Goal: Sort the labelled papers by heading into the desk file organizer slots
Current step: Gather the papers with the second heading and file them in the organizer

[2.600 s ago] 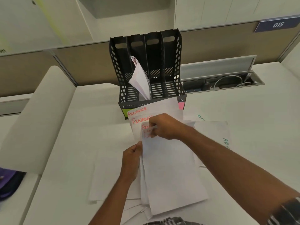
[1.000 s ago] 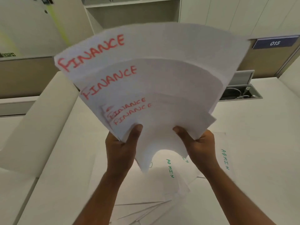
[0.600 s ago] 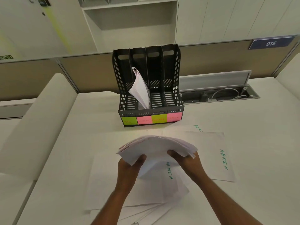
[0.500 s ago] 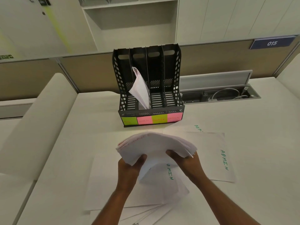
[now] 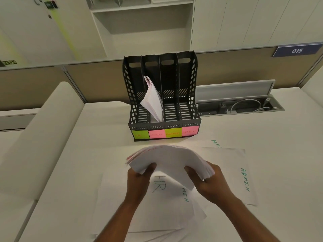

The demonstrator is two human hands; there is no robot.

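Note:
Both hands hold a bowed stack of FINANCE papers (image 5: 170,157) just above the desk, my left hand (image 5: 139,179) on its left edge and my right hand (image 5: 208,182) on its right edge. Behind it stands the black file organizer (image 5: 189,95), whose slots carry green and pink labels (image 5: 165,133). A curled sheaf of papers (image 5: 153,100) leans in the second slot from the left. Under the stack lie loose sheets: an HR paper (image 5: 158,184) and ADMIN papers (image 5: 244,179).
A cable tray with an open lid (image 5: 239,105) is sunk into the desk right of the organizer. A beige partition (image 5: 97,81) runs behind the desk. A raised white panel (image 5: 40,137) borders the desk on the left.
The fanned FINANCE sheets, raised before my face a second ago, have come down to the desk and been squared into one bowed stack. An HR sheet now shows beneath.

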